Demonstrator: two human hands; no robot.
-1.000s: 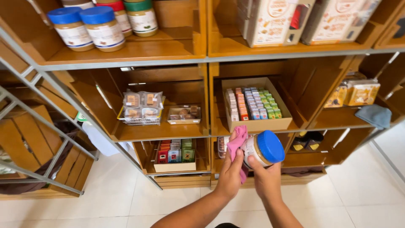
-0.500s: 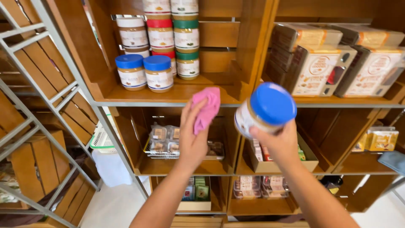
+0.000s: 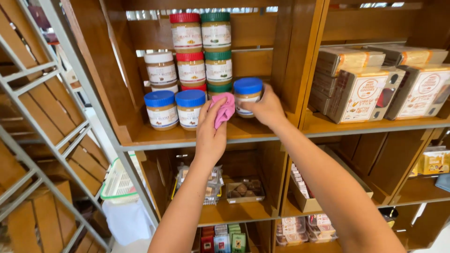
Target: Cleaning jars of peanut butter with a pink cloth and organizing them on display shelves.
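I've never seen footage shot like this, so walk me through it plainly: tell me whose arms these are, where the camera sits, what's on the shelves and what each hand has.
There is no machine here: the two bare arms belong to a person wearing a camera on the head, so you see what they see, facing a wooden shelf.

The left hand holds a pink cloth up at the shelf. The right hand grips a blue-lidded jar at the shelf, to the right of the other jars.

Beside it stand two more blue-lidded jars, with red-lidded jars and green-lidded jars stacked behind them. To the right lie flat boxed goods. Below sit small packets in clear wrap. A metal ladder frame stands on the left.
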